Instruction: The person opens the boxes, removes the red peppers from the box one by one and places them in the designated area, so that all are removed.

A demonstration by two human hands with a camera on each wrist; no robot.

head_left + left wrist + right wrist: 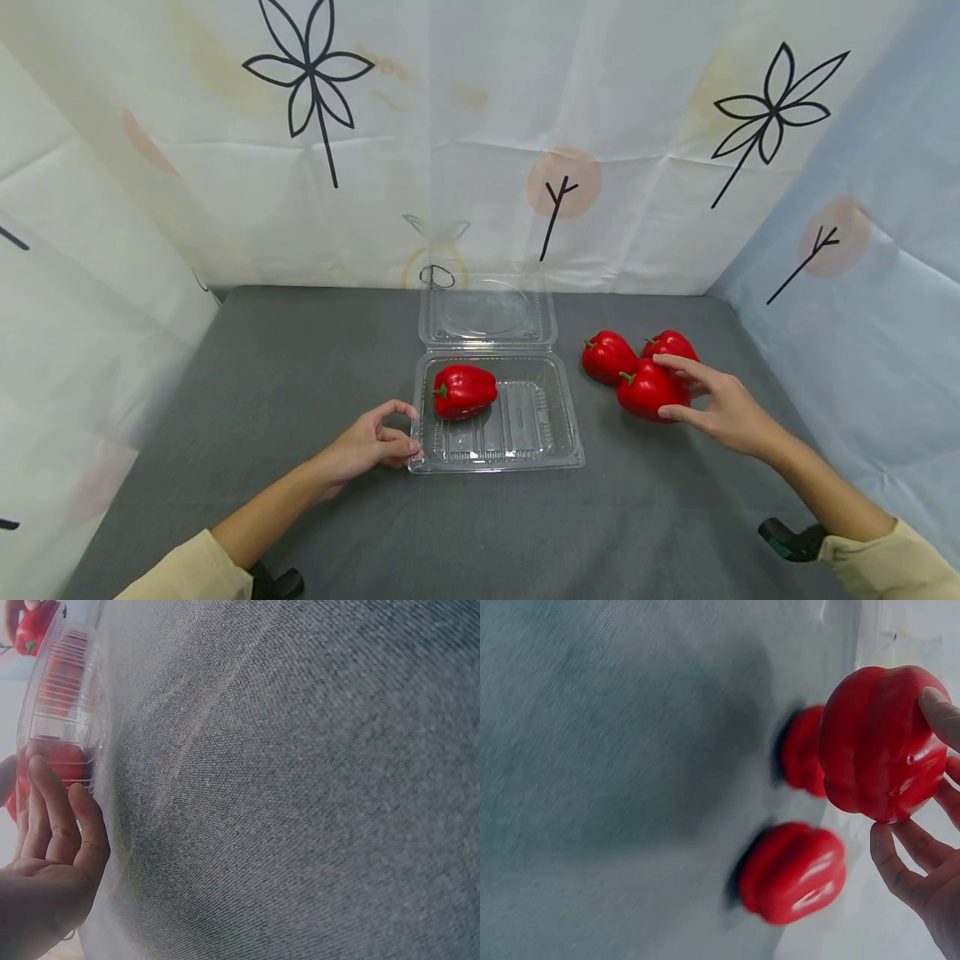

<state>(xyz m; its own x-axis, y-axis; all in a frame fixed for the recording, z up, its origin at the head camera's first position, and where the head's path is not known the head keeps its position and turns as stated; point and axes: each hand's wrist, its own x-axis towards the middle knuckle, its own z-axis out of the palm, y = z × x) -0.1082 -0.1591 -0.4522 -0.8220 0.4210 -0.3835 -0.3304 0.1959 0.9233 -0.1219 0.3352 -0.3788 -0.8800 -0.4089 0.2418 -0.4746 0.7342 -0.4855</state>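
Observation:
A clear plastic clamshell container [525, 454] lies with its lid [487, 312] folded back. One red bell pepper [467, 390] rests on its side in the container's left part, stem to the left. My left hand [382, 437] holds the container's left edge near the front corner; in the left wrist view its fingers [56, 802] lie against the outer wall. My right hand [720, 407] grips another red bell pepper [881, 742] between thumb and fingers, raised off the table in the right wrist view. Two more red bell peppers [608, 357] [670, 343] sit just behind it.
Grey cloth covers the table [315, 358]. A pale patterned curtain [480, 125] hangs behind it and along both sides. The opened lid stretches from the container toward the back edge.

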